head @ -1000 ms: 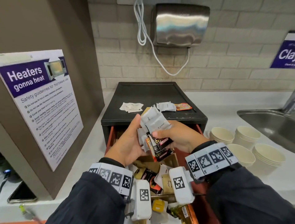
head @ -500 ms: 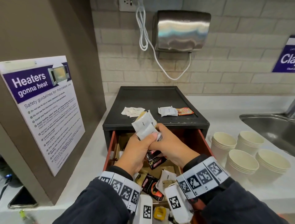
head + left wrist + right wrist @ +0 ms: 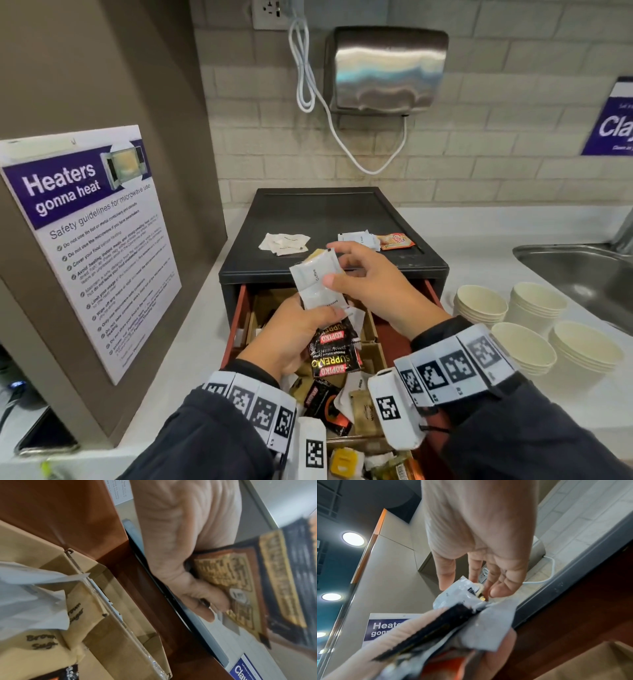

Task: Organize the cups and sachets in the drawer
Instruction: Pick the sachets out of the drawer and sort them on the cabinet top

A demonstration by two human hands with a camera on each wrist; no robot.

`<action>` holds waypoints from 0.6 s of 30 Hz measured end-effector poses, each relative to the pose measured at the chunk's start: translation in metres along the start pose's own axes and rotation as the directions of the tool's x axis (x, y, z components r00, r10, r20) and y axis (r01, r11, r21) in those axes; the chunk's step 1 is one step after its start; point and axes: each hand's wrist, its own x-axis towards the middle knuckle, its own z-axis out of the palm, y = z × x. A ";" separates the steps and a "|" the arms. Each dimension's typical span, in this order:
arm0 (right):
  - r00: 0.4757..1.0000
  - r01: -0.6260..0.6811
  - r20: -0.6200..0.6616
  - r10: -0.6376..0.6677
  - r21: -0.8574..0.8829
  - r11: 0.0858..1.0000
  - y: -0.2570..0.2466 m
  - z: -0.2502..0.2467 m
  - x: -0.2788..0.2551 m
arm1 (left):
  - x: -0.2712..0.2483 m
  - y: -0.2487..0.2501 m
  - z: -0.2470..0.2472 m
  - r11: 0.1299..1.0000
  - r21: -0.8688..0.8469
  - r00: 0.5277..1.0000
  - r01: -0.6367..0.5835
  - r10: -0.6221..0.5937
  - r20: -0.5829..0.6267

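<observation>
My left hand [image 3: 317,320] grips a bundle of sachets over the open drawer [image 3: 394,337]: black Kopiko sachets [image 3: 334,354] below, white sachets [image 3: 313,286] fanned out on top. My right hand [image 3: 332,263] pinches the upper white sachet between thumb and fingertips. The right wrist view shows those fingers [image 3: 447,577] round the white sachet [image 3: 458,593], with the black sachet [image 3: 428,631] lower down. In the left wrist view my left hand [image 3: 202,601] clasps the black and gold sachets [image 3: 229,588]. Loose sachets [image 3: 339,404] fill the drawer's cardboard dividers [image 3: 371,356]. Paper cups [image 3: 481,305] stand stacked to the right.
The drawer slides out of a black cabinet [image 3: 318,212]; on its top lie white sachets [image 3: 284,243], more white ones [image 3: 358,238] and an orange one [image 3: 397,241]. More cup stacks [image 3: 582,353] stand before a steel sink [image 3: 582,267]. A brown panel with a poster [image 3: 92,240] stands left.
My right hand has let go of the clasped bundle, moved up and now pinches the top white sachet. The left hand keeps the bundle at about the same height.
</observation>
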 end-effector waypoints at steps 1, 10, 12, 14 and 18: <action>0.999 0.038 -0.012 -0.038 -0.012 0.999 -0.001 0.001 0.001 | 0.000 0.000 0.000 1.000 0.014 1.000 0.004 -0.005 0.006; 0.954 0.058 -0.299 -0.029 0.089 0.994 0.000 -0.004 0.019 | 0.003 0.000 -0.005 0.998 0.058 1.000 0.029 -0.028 -0.013; 0.937 0.021 -0.348 0.044 0.182 0.983 0.003 -0.009 0.023 | 0.003 0.001 -0.007 0.999 0.043 0.999 0.029 -0.028 -0.027; 0.945 -0.037 -0.305 0.118 0.258 0.965 0.005 -0.012 0.024 | 0.004 0.001 -0.009 0.998 0.049 0.998 0.026 -0.023 -0.056; 0.978 -0.066 -0.182 0.101 0.188 0.980 0.011 -0.009 0.022 | 0.005 0.000 -0.008 0.998 0.063 0.996 0.008 -0.003 -0.089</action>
